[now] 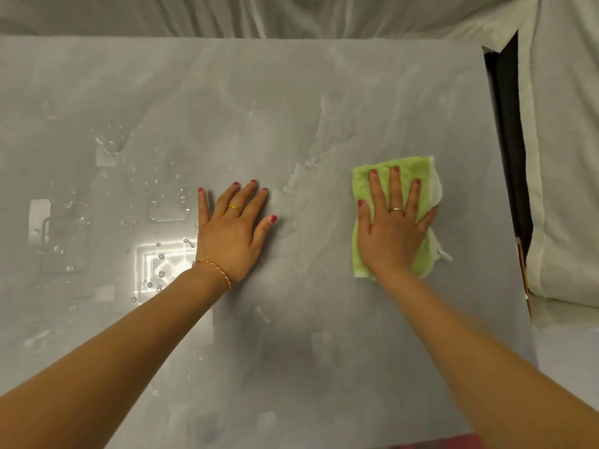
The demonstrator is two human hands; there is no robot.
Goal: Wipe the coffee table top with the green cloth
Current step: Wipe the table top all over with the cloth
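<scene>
The grey marble-look coffee table top fills most of the view. A folded green cloth with a white underside lies flat on its right part. My right hand presses down on the cloth with fingers spread. My left hand rests flat on the bare table near the middle, fingers apart, holding nothing. Water droplets are scattered over the left part, and a wet streak runs diagonally between my hands.
A sofa under a white cover stands to the right, with a dark gap between it and the table's right edge. White fabric lies along the far edge. A bright light reflection glares near my left wrist.
</scene>
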